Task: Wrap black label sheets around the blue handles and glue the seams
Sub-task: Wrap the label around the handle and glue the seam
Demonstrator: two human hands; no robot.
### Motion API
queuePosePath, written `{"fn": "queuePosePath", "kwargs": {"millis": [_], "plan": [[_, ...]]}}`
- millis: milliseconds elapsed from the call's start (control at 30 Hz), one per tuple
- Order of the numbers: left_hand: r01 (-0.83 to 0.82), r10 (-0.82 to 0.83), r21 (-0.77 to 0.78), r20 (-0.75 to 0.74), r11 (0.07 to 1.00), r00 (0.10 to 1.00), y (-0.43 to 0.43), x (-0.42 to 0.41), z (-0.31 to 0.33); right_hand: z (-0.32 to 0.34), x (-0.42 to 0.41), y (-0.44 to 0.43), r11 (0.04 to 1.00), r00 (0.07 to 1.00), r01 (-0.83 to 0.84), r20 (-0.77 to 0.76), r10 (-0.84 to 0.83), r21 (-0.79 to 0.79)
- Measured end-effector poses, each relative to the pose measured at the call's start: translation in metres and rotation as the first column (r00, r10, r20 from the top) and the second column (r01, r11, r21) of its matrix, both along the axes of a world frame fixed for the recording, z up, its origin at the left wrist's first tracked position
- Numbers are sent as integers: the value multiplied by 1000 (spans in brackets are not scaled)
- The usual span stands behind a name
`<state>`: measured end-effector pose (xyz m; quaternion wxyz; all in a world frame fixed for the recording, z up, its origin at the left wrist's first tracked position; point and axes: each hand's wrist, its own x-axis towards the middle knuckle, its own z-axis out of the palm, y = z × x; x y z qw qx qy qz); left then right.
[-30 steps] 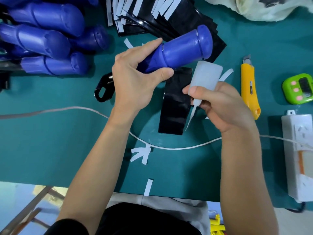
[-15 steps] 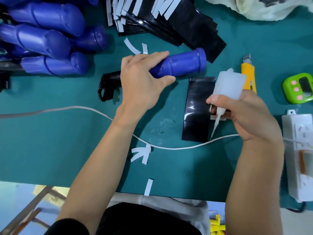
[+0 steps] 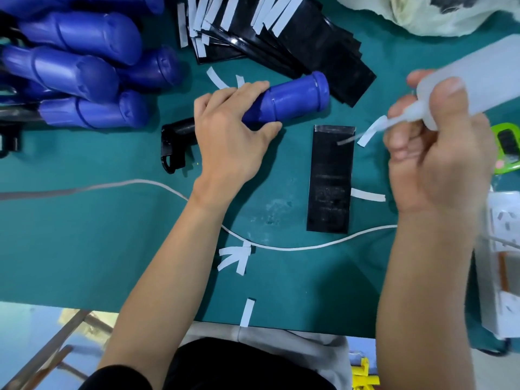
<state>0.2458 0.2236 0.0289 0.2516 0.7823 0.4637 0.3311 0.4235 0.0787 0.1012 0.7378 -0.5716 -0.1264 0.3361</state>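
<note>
1. Left grip [image 3: 228, 136] is curled around a blue handle [image 3: 295, 98], thumb on the near side, holding it on its side on the desk [image 3: 84, 235].
2. Right grip [image 3: 433, 153] is wrapped around a glue bottle [image 3: 478, 77]. The bottle is tilted, with its thin nozzle aimed toward the left grip and the tip over the top end of a single black sheet [image 3: 330, 181].
3. That sheet lies flat between the two grips, just below the handle and not touching it.
4. A white strip [image 3: 371, 130] sits right by the right grip's fingers; can't tell if it's pinched.
5. Beyond the left grip there's a stack of black sheets [image 3: 309, 43], and more blue handles [image 3: 78, 66] are piled off to its outer side.
</note>
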Motion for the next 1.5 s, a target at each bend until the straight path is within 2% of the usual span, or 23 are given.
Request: {"fn": "queuePosePath", "kwargs": {"millis": [133,233,333,600,1133,1500], "plan": [[10,-18,-74,-108,997,994,2,-4,7,5,-13,39,997,997,69,-26,-68,38],[67,-77,-60,-180,996,981,3,-3,12,-4,-19,66,993,991,119,60,-118,-10],[91,-97,-40,-215,995,972,3,-3,12,-18,-25,81,991,984,134,117,-134,6],[89,-94,-37,-172,995,981,1,-5,7,-33,-40,84,994,980,56,188,-72,91],[89,-97,-52,-160,995,982,-1,-5,5,-37,-48,82,999,945,29,324,-41,40],[85,-95,-69,-160,994,983,-2,-5,5,-40,-43,79,997,940,35,338,-54,63]]}}
